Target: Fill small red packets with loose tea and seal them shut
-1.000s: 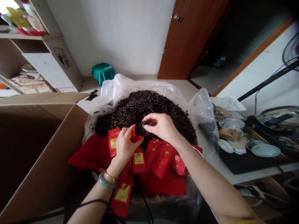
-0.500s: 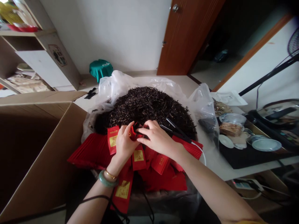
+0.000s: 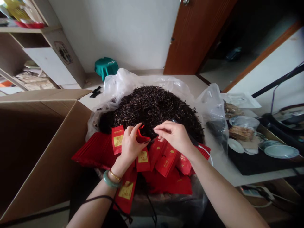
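My left hand (image 3: 130, 142) grips a small red packet (image 3: 142, 137), its mouth spread apart between thumb and fingers. Just right of the packet, my right hand (image 3: 177, 134) is closed in a pinch; whatever its fingertips hold is too small to make out. Behind both hands rises a heap of dark, twisted dried leaves (image 3: 156, 103) like tea, inside a clear plastic bag (image 3: 210, 103). Stacked red packets (image 3: 93, 150) lie to the left, and loose red packets (image 3: 166, 161) with gold print lie below my hands. A dark tool with a pale edge is mostly hidden behind my right hand.
An open cardboard box (image 3: 64, 136) stands at left. On the right, a black mat (image 3: 244, 164) carries bowls and a white dish (image 3: 235, 145). A white cable (image 3: 209, 153) runs beside the packets. A teal-covered bin (image 3: 106, 67) stands against the wall.
My right hand has drawn away from the packet toward the right, its fingers now pinched together. My left hand keeps its hold, and the packet's open mouth shows more. The view has shifted slightly.
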`<state>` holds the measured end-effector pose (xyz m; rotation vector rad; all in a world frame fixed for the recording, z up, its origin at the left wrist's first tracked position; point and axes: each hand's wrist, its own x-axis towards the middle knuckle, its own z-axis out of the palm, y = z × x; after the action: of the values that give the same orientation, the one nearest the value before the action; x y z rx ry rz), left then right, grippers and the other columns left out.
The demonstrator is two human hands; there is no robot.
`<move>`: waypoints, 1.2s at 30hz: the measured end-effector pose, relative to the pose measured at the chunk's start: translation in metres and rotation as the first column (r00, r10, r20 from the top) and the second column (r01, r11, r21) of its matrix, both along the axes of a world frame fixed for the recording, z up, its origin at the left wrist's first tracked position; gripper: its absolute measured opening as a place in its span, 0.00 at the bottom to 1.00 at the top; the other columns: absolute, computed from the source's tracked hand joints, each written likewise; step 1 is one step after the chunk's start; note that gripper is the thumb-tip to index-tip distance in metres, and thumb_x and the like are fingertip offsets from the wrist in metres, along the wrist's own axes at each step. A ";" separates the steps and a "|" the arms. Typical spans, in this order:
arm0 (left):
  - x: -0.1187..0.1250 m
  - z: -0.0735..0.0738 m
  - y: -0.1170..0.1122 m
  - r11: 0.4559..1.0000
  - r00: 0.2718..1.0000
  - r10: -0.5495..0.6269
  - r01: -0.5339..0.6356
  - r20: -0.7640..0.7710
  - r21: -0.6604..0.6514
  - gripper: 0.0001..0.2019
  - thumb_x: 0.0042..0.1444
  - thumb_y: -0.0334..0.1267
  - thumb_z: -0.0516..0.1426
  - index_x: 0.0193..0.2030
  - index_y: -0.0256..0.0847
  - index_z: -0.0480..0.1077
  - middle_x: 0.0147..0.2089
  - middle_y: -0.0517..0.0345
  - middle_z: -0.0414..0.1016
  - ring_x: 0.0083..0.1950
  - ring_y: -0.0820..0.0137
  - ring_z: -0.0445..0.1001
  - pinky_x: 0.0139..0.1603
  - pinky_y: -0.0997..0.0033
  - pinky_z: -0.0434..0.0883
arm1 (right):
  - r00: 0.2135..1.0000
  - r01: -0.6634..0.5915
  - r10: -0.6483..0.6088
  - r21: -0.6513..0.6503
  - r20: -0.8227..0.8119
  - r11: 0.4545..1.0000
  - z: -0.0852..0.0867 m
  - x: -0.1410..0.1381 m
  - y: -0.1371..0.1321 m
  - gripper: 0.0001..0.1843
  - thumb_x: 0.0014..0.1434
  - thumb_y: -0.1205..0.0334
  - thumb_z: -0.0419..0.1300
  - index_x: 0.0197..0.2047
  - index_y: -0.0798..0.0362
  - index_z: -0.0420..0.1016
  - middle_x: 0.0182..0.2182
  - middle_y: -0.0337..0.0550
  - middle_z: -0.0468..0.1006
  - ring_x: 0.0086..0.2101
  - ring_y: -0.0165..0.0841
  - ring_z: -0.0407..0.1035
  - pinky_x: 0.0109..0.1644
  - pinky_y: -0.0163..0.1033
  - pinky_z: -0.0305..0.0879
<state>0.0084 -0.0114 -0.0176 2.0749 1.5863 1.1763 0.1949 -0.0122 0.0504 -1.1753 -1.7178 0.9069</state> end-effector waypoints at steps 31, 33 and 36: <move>-0.029 0.041 -0.002 0.895 0.812 -0.300 0.421 -0.501 0.146 0.06 0.61 0.36 0.55 0.34 0.39 0.67 0.33 0.57 0.69 0.31 0.71 0.69 0.29 0.74 0.69 | 0.533 -0.283 -0.045 0.228 0.845 0.932 -0.004 -0.020 -0.014 0.05 0.59 0.64 0.61 0.38 0.54 0.78 0.44 0.52 0.74 0.45 0.42 0.69 0.45 0.44 0.72; -0.030 0.044 -0.004 0.895 0.799 -0.296 0.423 -0.524 0.140 0.08 0.61 0.37 0.54 0.31 0.38 0.66 0.32 0.57 0.68 0.30 0.73 0.69 0.27 0.75 0.67 | 0.497 -0.245 -0.048 0.193 0.867 0.950 -0.004 -0.024 -0.016 0.06 0.61 0.65 0.59 0.39 0.53 0.78 0.43 0.52 0.74 0.45 0.41 0.68 0.44 0.43 0.71; -0.033 0.049 -0.005 0.890 0.778 -0.261 0.424 -0.571 0.171 0.10 0.61 0.38 0.55 0.29 0.39 0.68 0.35 0.56 0.70 0.31 0.73 0.69 0.26 0.76 0.66 | 0.458 -0.193 -0.062 0.168 0.887 0.967 -0.003 -0.029 -0.019 0.09 0.63 0.65 0.55 0.37 0.52 0.78 0.42 0.51 0.75 0.44 0.41 0.68 0.43 0.42 0.69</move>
<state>-0.0244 -0.0169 0.0310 2.9359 1.1646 0.7635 0.1664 -0.0307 0.0476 -1.5461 -2.6325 -0.0169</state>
